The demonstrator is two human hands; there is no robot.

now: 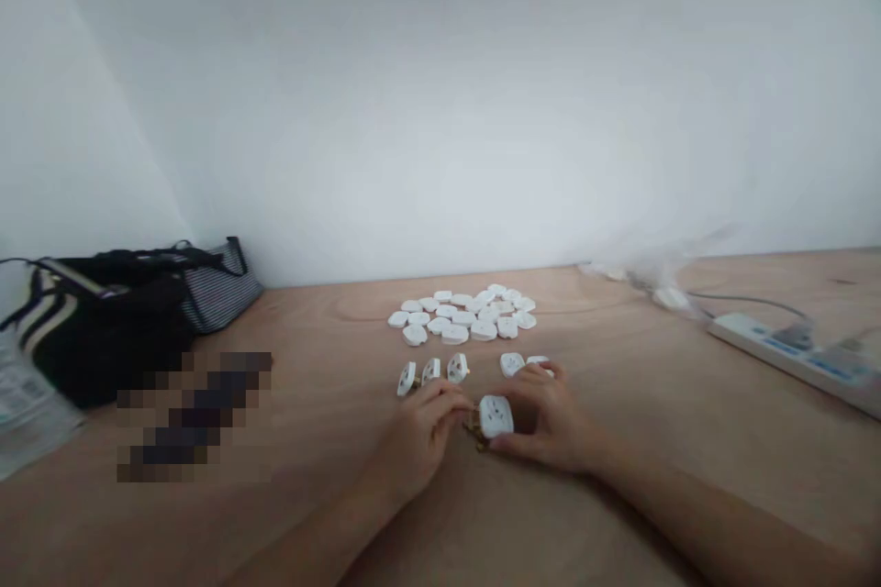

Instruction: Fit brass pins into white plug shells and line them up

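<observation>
A white plug adapter (496, 416) with socket holes in its face stands on edge, brass parts (474, 426) sticking out to its left. My right hand (554, 417) grips it, thumb at the lower edge and forefinger along the top. The fingers of my left hand (427, 431) are closed together at the brass parts; what lies between them is partly hidden. Beyond my left hand stand three similar white pieces (457, 368), with brass showing on some. Two more white socket pieces (512, 364) lie behind my right hand, one partly covered by its fingers.
Several white covers (463, 318) lie grouped farther back on the wooden table (330, 330). At the right are a power strip (791, 353) and a clear plastic bag (653, 271). A black bag (117, 321) sits at the left, near a pixelated dark area (199, 417).
</observation>
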